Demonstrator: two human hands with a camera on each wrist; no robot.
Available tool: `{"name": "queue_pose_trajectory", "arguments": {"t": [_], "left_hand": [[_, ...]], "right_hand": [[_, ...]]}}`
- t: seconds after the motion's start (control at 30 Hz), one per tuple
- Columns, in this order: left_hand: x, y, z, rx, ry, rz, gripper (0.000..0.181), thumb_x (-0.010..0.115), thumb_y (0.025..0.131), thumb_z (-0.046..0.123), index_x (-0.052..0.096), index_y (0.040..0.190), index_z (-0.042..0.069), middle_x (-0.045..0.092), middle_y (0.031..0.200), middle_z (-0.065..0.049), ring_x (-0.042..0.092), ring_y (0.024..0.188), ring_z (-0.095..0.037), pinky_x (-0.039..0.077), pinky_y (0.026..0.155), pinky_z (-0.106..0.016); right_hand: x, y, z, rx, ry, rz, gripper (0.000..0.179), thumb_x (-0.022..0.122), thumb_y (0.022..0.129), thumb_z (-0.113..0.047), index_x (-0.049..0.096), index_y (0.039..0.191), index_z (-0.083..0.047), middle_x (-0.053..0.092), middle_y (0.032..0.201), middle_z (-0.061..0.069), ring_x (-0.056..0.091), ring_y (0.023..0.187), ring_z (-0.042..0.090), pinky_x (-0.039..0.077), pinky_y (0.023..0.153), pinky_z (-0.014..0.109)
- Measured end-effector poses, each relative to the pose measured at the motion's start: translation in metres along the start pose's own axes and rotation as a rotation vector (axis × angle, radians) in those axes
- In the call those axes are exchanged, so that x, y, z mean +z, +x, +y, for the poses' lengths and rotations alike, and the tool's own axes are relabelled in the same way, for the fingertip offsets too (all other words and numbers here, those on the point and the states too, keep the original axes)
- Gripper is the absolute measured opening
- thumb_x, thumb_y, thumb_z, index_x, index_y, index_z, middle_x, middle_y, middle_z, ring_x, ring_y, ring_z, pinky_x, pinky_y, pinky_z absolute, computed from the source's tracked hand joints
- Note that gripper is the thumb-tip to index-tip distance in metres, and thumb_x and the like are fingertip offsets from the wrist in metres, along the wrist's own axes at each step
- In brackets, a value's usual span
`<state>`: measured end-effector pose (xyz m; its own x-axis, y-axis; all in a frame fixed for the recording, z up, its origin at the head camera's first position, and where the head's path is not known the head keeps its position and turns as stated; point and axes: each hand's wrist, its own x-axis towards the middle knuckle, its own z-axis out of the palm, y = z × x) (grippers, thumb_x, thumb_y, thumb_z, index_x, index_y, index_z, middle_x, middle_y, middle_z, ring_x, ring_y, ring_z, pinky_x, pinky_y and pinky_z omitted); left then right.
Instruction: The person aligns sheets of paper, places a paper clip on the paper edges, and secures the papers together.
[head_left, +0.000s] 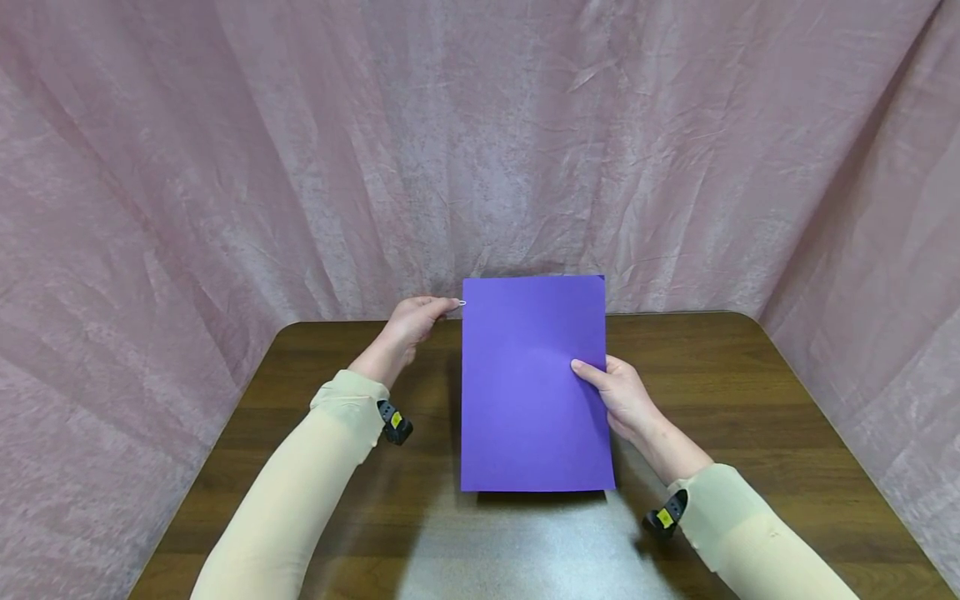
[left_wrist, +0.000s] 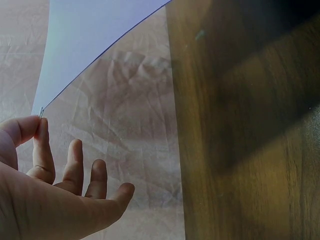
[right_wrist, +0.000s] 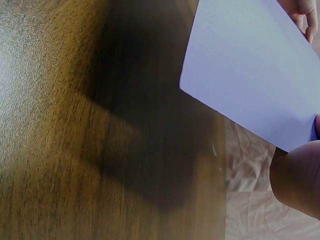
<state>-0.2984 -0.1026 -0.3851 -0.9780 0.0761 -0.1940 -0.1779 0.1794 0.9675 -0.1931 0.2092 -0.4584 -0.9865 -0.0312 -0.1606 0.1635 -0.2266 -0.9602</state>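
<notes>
A purple sheet of paper (head_left: 534, 400) is held up over the table, its shadow falling on the wood. My right hand (head_left: 626, 396) grips its right edge, thumb on the front face; the fingers behind are hidden. At the sheet's upper left edge, my left hand (head_left: 412, 323) pinches a small metal paper clip (head_left: 462, 302) between thumb and index finger. In the left wrist view the paper clip (left_wrist: 41, 112) meets the sheet's corner area, while the other fingers spread loosely. How far it sits over the edge I cannot tell.
The brown wooden table (head_left: 345, 500) has rounded far corners and a bright glare near the front. Pink curtains (head_left: 480, 142) hang behind and at both sides. A small pale thing (left_wrist: 200, 35) lies on the table in the left wrist view, too blurred to identify.
</notes>
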Motion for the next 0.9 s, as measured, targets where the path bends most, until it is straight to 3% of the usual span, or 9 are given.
{"name": "queue_pose_trajectory", "arguments": {"t": [0.27,0.6,0.9], "left_hand": [[0.0012,0.0010,-0.0003,-0.003,-0.019,-0.001,0.023,0.078,0.089,0.033,0.067,0.078,0.016,0.056,0.084,0.004,0.048,0.086,-0.015,0.040,0.079,-0.033],[0.0018,0.0003,0.0006,0.000,-0.043,0.003,0.024,0.078,0.090,0.033,0.066,0.077,0.016,0.057,0.081,0.005,0.047,0.084,-0.014,0.040,0.079,-0.033],[0.0022,0.0006,-0.0003,0.000,-0.054,0.003,0.023,0.079,0.089,0.033,0.068,0.075,0.018,0.057,0.077,0.007,0.045,0.076,-0.012,0.037,0.065,-0.025]], "right_hand": [[0.0014,0.0005,0.0001,0.003,-0.003,0.009,0.004,0.069,0.100,-0.017,0.070,0.103,-0.016,0.074,0.082,0.001,0.072,0.073,0.016,0.060,0.066,0.034],[0.0031,0.0005,-0.0002,-0.004,-0.018,0.002,0.004,0.067,0.101,-0.017,0.070,0.104,-0.016,0.075,0.084,0.000,0.073,0.075,0.016,0.060,0.067,0.034],[0.0039,0.0012,0.0006,-0.002,-0.008,-0.005,0.004,0.067,0.101,-0.016,0.071,0.102,-0.017,0.074,0.083,0.000,0.072,0.074,0.015,0.060,0.066,0.033]]}}
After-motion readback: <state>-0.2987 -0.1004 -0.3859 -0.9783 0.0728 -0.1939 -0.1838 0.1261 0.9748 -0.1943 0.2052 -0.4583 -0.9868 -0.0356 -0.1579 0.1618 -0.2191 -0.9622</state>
